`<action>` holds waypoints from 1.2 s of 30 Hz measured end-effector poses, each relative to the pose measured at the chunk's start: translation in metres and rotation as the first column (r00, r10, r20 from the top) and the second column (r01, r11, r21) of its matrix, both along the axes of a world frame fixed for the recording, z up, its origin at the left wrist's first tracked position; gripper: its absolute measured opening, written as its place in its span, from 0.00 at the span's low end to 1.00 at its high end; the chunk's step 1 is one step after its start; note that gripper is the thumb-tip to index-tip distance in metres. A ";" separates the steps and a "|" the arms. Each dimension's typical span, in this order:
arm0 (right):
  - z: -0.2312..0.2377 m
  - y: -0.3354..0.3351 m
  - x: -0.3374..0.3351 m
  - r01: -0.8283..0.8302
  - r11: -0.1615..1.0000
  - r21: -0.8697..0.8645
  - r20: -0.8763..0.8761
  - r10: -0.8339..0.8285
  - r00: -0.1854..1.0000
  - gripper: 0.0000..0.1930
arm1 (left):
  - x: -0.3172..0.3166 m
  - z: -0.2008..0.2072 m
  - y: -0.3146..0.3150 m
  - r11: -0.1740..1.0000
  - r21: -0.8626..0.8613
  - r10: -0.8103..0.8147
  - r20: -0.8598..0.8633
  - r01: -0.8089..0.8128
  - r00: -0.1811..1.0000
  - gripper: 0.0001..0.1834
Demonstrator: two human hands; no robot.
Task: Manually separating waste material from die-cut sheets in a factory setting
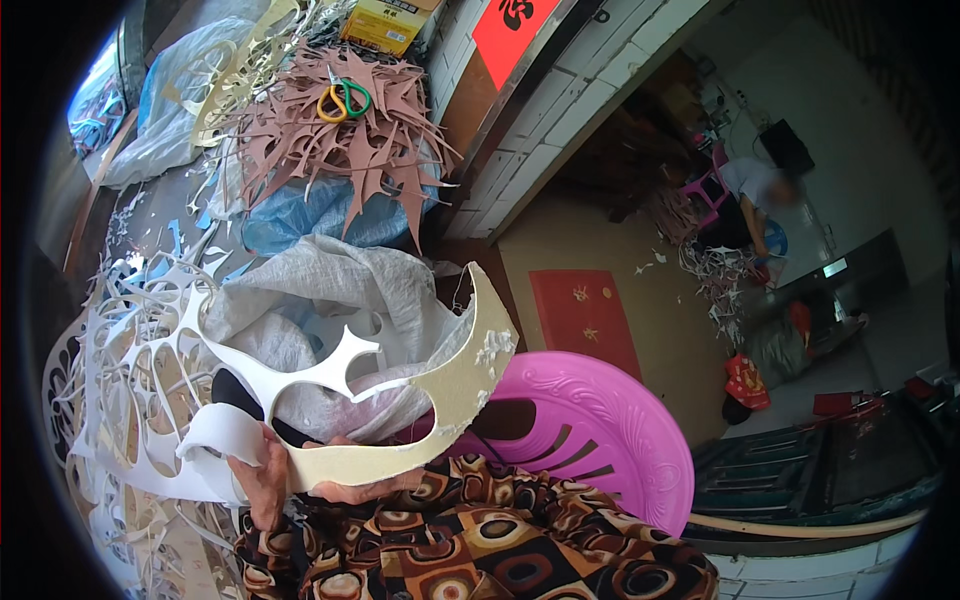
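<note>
A cut-out foam-like sheet scrap (pixel 350 465), white on one face and cream on the other, spans my lap with large curved holes in it. My left hand (pixel 262 482) grips its lower left part, beside a curled white flap (pixel 228 437). Under the cream lower edge, my right hand (pixel 365 488) holds the same sheet, its fingers partly hidden behind it. Torn white fluff clings to the pointed right end. Just beyond lies an open whitish woven sack (pixel 340 275) with white pieces inside.
White scrap webs (pixel 140 370) pile up at left. Farther off, green-and-orange scissors (pixel 343 101) rest on brown scraps (pixel 330 160), near a yellow box (pixel 388 25). A pink plastic chair (pixel 620 430) stands at right. Through the doorway, another person (pixel 755 195) sits by more scraps, beyond a red mat (pixel 585 320).
</note>
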State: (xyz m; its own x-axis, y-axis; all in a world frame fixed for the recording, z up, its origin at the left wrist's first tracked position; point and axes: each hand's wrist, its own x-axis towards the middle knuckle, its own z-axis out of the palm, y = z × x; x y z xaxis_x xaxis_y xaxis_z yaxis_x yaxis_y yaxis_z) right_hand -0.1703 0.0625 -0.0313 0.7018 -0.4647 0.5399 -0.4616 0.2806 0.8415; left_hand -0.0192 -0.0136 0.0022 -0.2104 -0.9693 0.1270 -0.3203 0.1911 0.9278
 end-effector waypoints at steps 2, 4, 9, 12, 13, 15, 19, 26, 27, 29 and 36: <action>-0.004 0.001 0.003 0.086 0.991 0.107 -0.083 -0.077 0.994 0.22 | 0.010 -0.010 -0.002 0.996 0.086 -0.025 0.048 0.021 0.999 0.07; -0.007 0.000 0.004 -0.081 0.974 0.210 0.094 0.062 0.994 0.22 | 0.015 -0.014 -0.003 0.985 0.171 -0.053 0.092 0.037 0.994 0.12; -0.005 -0.003 0.004 -0.200 0.927 0.319 0.084 0.182 0.980 0.16 | 0.000 -0.003 0.001 0.998 0.048 0.044 -0.071 -0.041 0.997 0.02; 0.019 -0.005 -0.003 -0.203 0.951 0.235 -0.058 0.222 0.973 0.13 | 0.018 -0.021 -0.004 0.978 0.210 -0.028 0.049 0.017 0.998 0.14; 0.026 -0.007 -0.005 -0.204 0.950 0.236 -0.088 0.230 0.969 0.14 | 0.014 -0.020 -0.002 0.978 0.210 -0.028 0.046 0.018 0.999 0.14; 0.039 -0.021 0.004 -0.029 0.987 -0.156 0.038 0.035 0.999 0.15 | 0.005 -0.017 0.001 0.992 0.110 0.075 -0.115 -0.063 0.990 0.03; 0.015 -0.017 0.004 0.039 0.936 -0.351 0.117 0.002 0.993 0.18 | 0.007 -0.006 0.001 0.995 0.098 0.042 -0.101 -0.032 0.994 0.03; -0.004 -0.011 0.007 -0.013 0.989 -0.150 0.032 0.018 0.999 0.27 | 0.004 0.021 -0.003 0.990 0.132 -0.048 -0.013 0.049 0.999 0.03; -0.002 -0.010 0.005 -0.024 0.990 -0.138 0.018 0.027 0.999 0.27 | 0.004 0.023 -0.004 0.979 0.201 -0.049 0.042 0.040 0.998 0.03; 0.001 -0.008 0.003 -0.036 0.993 -0.116 -0.009 0.035 0.999 0.25 | 0.002 0.023 -0.005 0.985 0.166 -0.047 0.075 0.033 0.996 0.03; 0.003 -0.007 0.003 -0.047 0.994 -0.095 -0.026 0.044 0.999 0.22 | -0.003 0.002 -0.003 0.988 0.127 0.098 -0.053 -0.091 0.994 0.03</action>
